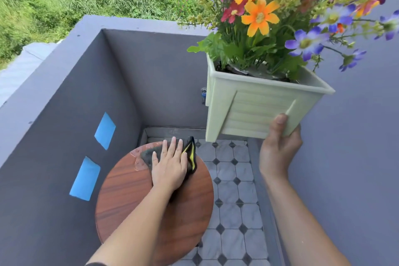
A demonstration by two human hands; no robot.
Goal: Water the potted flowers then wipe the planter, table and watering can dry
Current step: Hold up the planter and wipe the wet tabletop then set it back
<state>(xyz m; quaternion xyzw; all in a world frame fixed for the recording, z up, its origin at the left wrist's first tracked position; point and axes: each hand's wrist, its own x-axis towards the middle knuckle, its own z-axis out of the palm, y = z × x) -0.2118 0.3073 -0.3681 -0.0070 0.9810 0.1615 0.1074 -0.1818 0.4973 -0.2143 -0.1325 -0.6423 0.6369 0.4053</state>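
On the round wooden table (pixel 129 196), a wet patch (pixel 138 161) lies just left of the left hand (pixel 169 167), which presses flat, fingers spread, on the dark cloth (pixel 190 155); the wipe likely goes leftward. The right hand (pixel 279 147) grips the pale green planter (pixel 254 110) aloft, tilted, well clear of the tabletop.

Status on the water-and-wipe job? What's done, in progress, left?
Done: cannot confirm the watering, though a wet patch on the round table suggests it. In hand: the left hand presses a dark cloth flat on the table, while the right hand holds the planter lifted clear. Left: that wet patch, and possibly the planter. The watering can is not in view.
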